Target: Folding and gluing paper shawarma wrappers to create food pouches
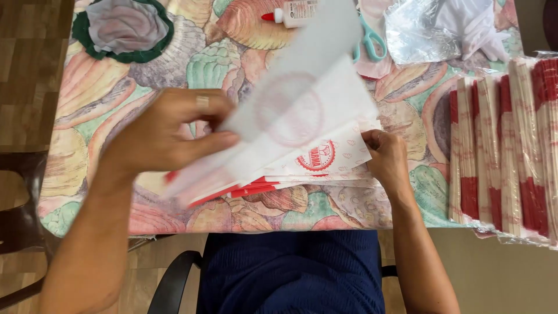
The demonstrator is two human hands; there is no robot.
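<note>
A fanned stack of white paper bags with red trim and a round red emblem [302, 154] lies on the shell-patterned tablecloth [104, 99]. My left hand [168, 131] pinches the left end of the top sheet and lifts it, so that it sweeps up blurred toward the upper right. At the right end my right hand [386, 157] presses on the corner of the stack and holds it in place.
Bundles of the same red-and-white bags in clear wrap [505, 145] fill the right side. At the far edge lie a glue bottle with a red cap [290, 13], teal-handled scissors [369, 40], crumpled clear plastic [424, 29] and a green-rimmed cloth [125, 26]. A dark chair [17, 215] stands left.
</note>
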